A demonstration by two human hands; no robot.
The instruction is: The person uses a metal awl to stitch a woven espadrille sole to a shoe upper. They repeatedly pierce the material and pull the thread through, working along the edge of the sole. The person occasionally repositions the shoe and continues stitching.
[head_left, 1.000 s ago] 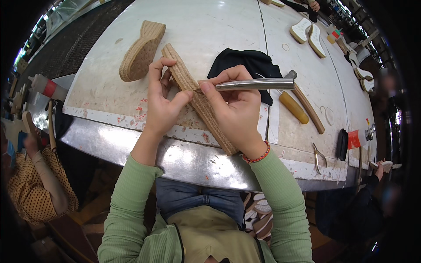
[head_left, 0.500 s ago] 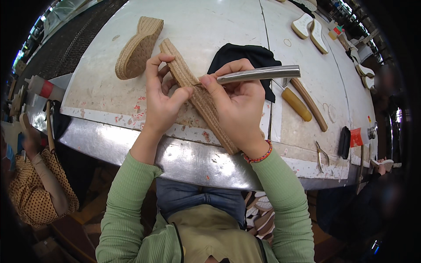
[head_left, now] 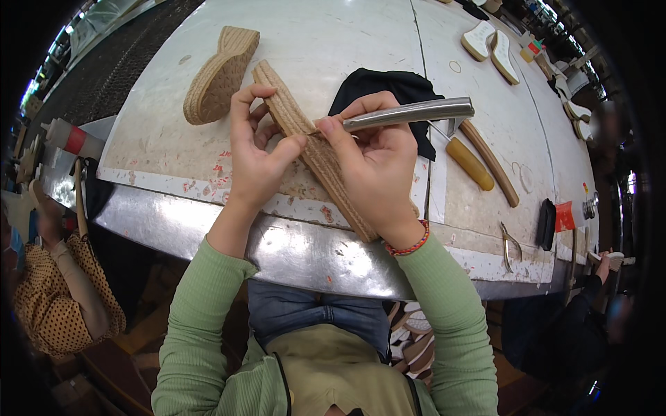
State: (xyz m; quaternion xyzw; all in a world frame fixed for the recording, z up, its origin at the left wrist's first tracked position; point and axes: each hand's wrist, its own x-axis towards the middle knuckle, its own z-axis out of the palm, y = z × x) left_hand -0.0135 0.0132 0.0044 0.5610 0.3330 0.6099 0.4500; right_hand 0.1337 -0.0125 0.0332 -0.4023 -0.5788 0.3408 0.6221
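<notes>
A jute-wrapped wedge shoe sole (head_left: 327,166) is tilted on its side between my hands, its lower end over the table's metal edge. My left hand (head_left: 257,159) is closed on its upper part, fingers behind and thumb pressing the braided side. In my right hand (head_left: 381,166) is an awl-like tool (head_left: 416,113) with a shiny, curved metal handle. Its thin point meets the braid beside my left thumb; whether it goes in, I cannot tell. My right palm covers part of the sole. A second jute wedge sole (head_left: 216,87) lies farther left.
Beyond my right hand are a black cloth (head_left: 364,87), a yellow-handled tool (head_left: 470,164) and a curved brown handle (head_left: 491,163). Nippers (head_left: 510,248) lie near the right front edge. White soles (head_left: 504,59) lie far right. A co-worker's arm (head_left: 82,295) is at the left.
The tool's metal handle has tipped very slightly. Both hands keep nearly the same place on the sole.
</notes>
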